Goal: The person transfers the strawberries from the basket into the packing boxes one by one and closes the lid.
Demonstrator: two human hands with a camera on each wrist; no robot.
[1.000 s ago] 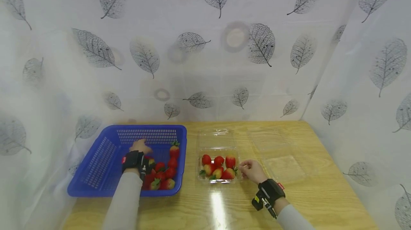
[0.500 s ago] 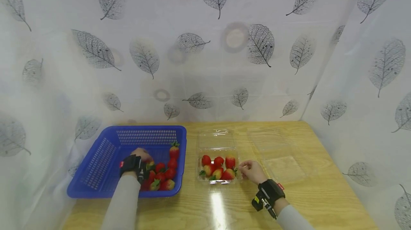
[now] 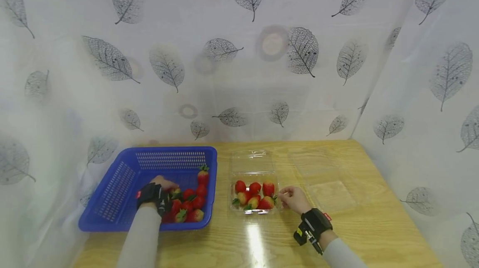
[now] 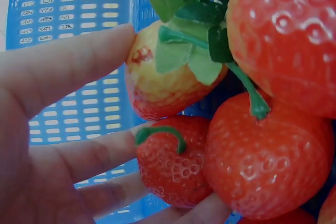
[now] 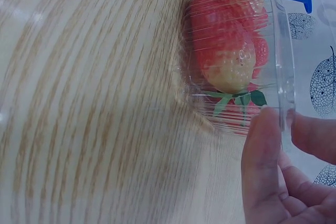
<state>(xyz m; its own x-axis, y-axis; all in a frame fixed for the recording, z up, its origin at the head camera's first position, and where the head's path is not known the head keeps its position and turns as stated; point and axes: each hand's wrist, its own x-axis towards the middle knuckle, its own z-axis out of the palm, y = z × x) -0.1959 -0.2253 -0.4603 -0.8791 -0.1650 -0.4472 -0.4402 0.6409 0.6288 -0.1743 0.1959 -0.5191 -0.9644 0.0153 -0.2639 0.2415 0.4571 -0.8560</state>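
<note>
In the blue basket (image 3: 123, 201), my left hand (image 3: 163, 182) reaches in beside a heap of strawberries. Up close in the left wrist view, the thumb touches a yellow-and-red strawberry (image 4: 144, 87) with green leaves. Extended fingers lie against a small red strawberry (image 4: 173, 166) below it; some fingertips are hidden behind the fruit. My right hand (image 3: 295, 200) pinches the right rim of a clear plastic box (image 5: 286, 66) between thumb and finger. Several strawberries (image 5: 226, 51) lie inside that box, and its lid (image 3: 252, 162) is folded back.
A second clear plastic box (image 3: 333, 195), with its lid laid back, stands to the right on the wooden table (image 3: 224, 243). More strawberries (image 3: 203, 176) line the basket's right side. A leaf-printed curtain (image 3: 239, 85) surrounds the table at the back and sides.
My left hand has come nearer along the basket, from its back part down to the strawberries, and shifted slightly left. The right hand stays at the box rim.
</note>
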